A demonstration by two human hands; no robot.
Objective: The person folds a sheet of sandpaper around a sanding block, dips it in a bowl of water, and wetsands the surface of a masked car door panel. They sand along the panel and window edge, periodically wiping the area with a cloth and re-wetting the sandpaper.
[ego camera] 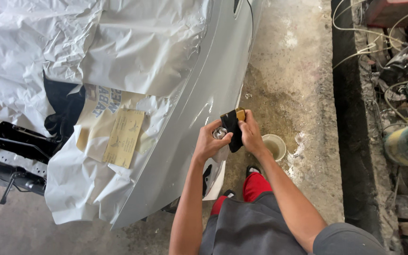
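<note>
My 2 hands meet in the middle of the frame. My left hand (209, 141) is curled tight around a small shiny silver can (219, 132). My right hand (251, 134) pinches a folded black sanding sheet with a tan back (233, 126), just beside the can.

The big grey car panel (199, 108) runs from the top down to the lower left, right beside my hands. Crinkly white paper (119, 42) covers the upper left, with a tan sandpaper sheet (124, 138) lying on it.

A small round white cup (274, 145) sits on the wet concrete floor (293, 71) just right of my hand. It holds murky water.
</note>
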